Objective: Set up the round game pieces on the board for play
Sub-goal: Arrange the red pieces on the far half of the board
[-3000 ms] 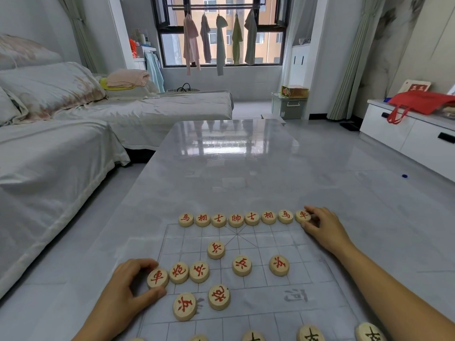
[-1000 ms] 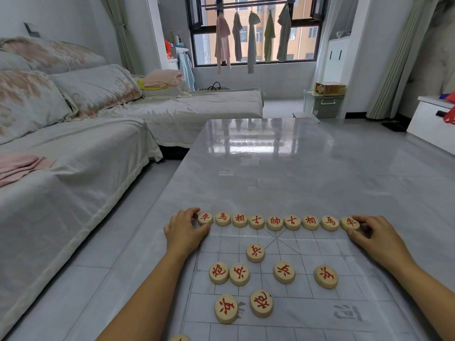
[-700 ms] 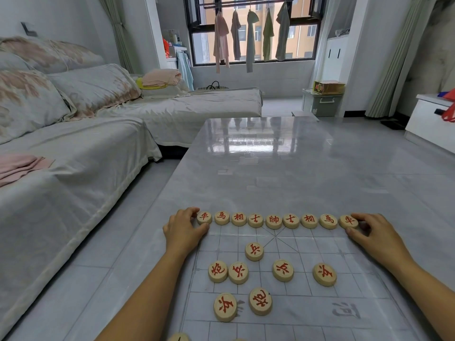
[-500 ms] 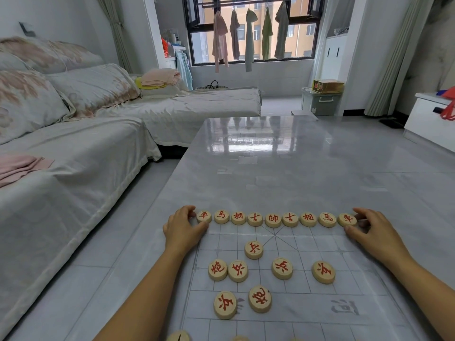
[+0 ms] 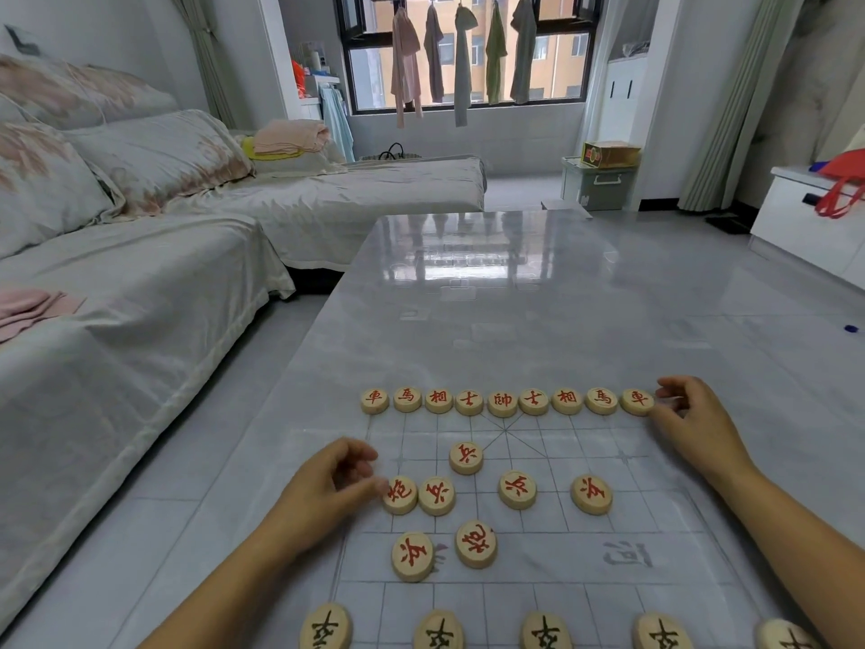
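Observation:
A clear gridded game board [image 5: 552,466] lies on the glossy grey table [image 5: 491,297]. Along its far edge stands a full row of red-lettered wooden discs [image 5: 502,401]. Several more red discs lie loose mid-board, among them a leftmost disc [image 5: 400,495] and a pair lower down [image 5: 412,556]. Black-lettered discs [image 5: 545,630] line the near edge. My left hand [image 5: 323,489] is loosely curled, fingertips touching the leftmost loose disc. My right hand [image 5: 697,423] rests by the row's right end, fingers on the last disc [image 5: 637,401].
A cloth-covered sofa [image 5: 117,283] runs along the table's left side. A white cabinet [image 5: 810,227] with a red bag stands at the right. A green storage box [image 5: 597,182] sits near the window. Laundry hangs at the window.
My left hand has left the row's left end and come back toward me to the leftmost loose disc. My right hand stays at the row's right end. The camera tilted down, showing the black discs.

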The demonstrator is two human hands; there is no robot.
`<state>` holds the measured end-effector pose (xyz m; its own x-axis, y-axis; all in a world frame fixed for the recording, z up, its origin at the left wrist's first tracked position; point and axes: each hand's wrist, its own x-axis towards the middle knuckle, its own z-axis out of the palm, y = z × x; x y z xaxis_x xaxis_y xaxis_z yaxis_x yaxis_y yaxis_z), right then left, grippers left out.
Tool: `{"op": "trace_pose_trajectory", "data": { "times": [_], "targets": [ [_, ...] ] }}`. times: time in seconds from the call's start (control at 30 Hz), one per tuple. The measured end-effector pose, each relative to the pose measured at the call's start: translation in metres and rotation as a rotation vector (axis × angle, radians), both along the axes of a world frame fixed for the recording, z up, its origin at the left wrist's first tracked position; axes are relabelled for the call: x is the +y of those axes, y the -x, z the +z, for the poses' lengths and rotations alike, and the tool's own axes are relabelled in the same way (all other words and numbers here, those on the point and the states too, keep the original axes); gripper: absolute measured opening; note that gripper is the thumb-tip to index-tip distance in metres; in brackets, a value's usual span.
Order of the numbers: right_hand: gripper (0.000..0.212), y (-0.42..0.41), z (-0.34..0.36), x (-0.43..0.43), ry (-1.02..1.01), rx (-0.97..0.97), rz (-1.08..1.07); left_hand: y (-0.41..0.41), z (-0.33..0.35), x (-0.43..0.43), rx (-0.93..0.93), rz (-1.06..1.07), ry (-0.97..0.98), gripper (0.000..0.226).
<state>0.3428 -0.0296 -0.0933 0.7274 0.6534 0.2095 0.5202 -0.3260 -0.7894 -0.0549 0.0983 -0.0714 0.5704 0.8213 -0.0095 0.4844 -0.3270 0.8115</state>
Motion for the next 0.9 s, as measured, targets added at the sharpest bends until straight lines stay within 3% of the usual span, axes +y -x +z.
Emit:
{"op": "trace_pose_trajectory", "data": {
  "times": [0.1, 0.23, 0.4, 0.53, 0.67, 0.8, 0.9],
  "targets": [
    [0.033, -0.001, -0.001, -0.001, -0.033, 0.021, -0.006, 0.003, -0.003, -0.012, 0.109, -0.096, -0.184, 0.054],
    [0.028, -0.002, 0.000, -0.003, -0.093, 0.051, -0.015, -0.002, -0.004, -0.011, 0.138, -0.109, -0.284, 0.066],
    [0.026, 0.009, 0.010, -0.011, -0.133, -0.068, -0.010, -0.002, -0.011, -0.009, 0.101, -0.068, -0.330, 0.040],
    [0.017, 0.059, 0.035, 0.001, -0.042, -0.328, 0.331, -0.003, -0.011, -0.009, 0.133, -0.076, -0.341, 0.049],
    [0.032, 0.136, 0.041, 0.029, 0.208, -0.434, 0.757, -0.003, -0.011, -0.010, 0.153, -0.071, -0.353, 0.045],
    [0.045, 0.176, 0.031, 0.044, 0.426, -0.594, 0.838, -0.003, -0.011, -0.011, 0.146, -0.066, -0.351, 0.043],
    [0.039, 0.176, 0.031, 0.035, 0.391, -0.626, 0.804, -0.003, -0.011, -0.012, 0.127, -0.040, -0.352, 0.040]
  ]
}}
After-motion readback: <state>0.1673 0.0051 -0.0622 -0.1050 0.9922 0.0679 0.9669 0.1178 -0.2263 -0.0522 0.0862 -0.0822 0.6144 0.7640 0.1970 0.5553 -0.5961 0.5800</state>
